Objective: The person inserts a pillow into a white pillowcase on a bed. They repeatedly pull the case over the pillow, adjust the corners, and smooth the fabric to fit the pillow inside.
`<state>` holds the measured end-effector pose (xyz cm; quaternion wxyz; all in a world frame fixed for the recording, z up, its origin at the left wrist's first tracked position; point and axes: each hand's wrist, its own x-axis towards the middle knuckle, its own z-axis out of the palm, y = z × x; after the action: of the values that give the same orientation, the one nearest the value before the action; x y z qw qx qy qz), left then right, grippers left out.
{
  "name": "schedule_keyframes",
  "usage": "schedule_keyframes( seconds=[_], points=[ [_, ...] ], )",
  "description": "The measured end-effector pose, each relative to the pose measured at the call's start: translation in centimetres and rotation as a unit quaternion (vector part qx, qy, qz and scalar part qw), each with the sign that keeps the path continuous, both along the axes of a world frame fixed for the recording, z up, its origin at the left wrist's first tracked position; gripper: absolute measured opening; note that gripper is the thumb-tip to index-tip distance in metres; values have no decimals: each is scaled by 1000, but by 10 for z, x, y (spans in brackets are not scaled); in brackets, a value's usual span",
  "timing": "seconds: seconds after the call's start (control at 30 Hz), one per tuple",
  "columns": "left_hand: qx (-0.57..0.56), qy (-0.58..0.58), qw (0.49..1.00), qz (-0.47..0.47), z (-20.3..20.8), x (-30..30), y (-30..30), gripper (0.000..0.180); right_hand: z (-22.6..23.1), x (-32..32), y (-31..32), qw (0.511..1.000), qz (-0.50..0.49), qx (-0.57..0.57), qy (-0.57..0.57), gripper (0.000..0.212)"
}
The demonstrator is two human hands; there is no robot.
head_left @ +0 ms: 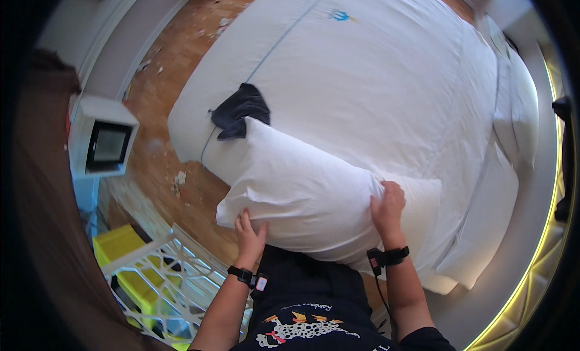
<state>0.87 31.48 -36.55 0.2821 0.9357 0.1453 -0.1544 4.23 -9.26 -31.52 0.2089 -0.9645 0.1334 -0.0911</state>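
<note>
A plump white pillow (308, 191) lies at the near edge of the bed, close against my body, its surface creased on the left side. My left hand (249, 235) grips its lower left part, the fingers on the fabric and the thumb apart from them. At the pillow's right end my right hand (388, 204) is closed on the side, with the fingertips partly hidden. Just beyond the pillow's far left corner a dark grey cloth (246, 106) lies crumpled on the bed, partly covered by that corner.
The large bed (362, 91) has a white cover with a thin blue line. More white pillows (483, 221) lie along its right side by the wall. At left are a small white cabinet (103, 130), a white lattice panel (163, 278) and a yellow box (124, 248). Scraps litter the wooden floor (160, 97).
</note>
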Motion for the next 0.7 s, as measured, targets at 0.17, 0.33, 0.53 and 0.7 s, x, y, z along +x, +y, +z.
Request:
schedule_keyframes(
  seconds=[0.17,0.33,0.53,0.7],
  points=[
    [32,-114,950,290,-90,-29,64,64,22,46,98,941,286,169,61,29],
    [-396,24,695,600,-89,-11,88,41,17,39,172,886,421,146,131,34],
    [-464,-11,601,651,-104,-16,76,34,1,47,199,900,397,83,157,26],
    [-311,-101,676,660,-107,-10,59,24,-5,72,231,886,431,104,139,20]
  ],
)
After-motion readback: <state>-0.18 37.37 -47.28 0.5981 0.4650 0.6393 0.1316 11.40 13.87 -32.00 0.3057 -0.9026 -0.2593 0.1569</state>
